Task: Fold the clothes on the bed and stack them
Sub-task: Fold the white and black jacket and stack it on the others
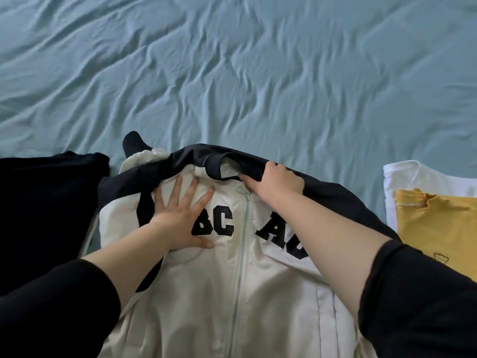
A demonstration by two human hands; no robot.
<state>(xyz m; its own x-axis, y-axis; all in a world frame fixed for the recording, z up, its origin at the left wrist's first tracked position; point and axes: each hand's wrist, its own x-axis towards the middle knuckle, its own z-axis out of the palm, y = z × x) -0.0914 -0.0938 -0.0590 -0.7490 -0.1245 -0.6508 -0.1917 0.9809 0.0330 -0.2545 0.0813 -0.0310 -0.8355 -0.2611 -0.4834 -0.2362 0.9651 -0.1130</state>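
Head view: the bed (232,73) fills the whole upper half of the frame, its blue-green sheet rumpled into soft ridges and carrying nothing from the top edge down to the middle, so the open room lies above the clothes. The cream jacket (206,301) takes the lower centre, laid front up and running off the bottom edge; its shoulders and collar are dark navy, and one navy cuff sticks up at its upper left corner. At the left edge a black garment (46,215) lies just beside the jacket's shoulder (its shape is hard to read in the dark). At the right edge a white garment (423,177) lies flat with a yellow garment (436,228) on top of it, close to the jacket's other shoulder.

The left hand (178,215) lies flat on the jacket's chest, fingers spread wide. The right hand (276,184) curls its fingers round the navy collar edge. A zipper (241,254), done up, runs down the middle between black block letters (215,224).
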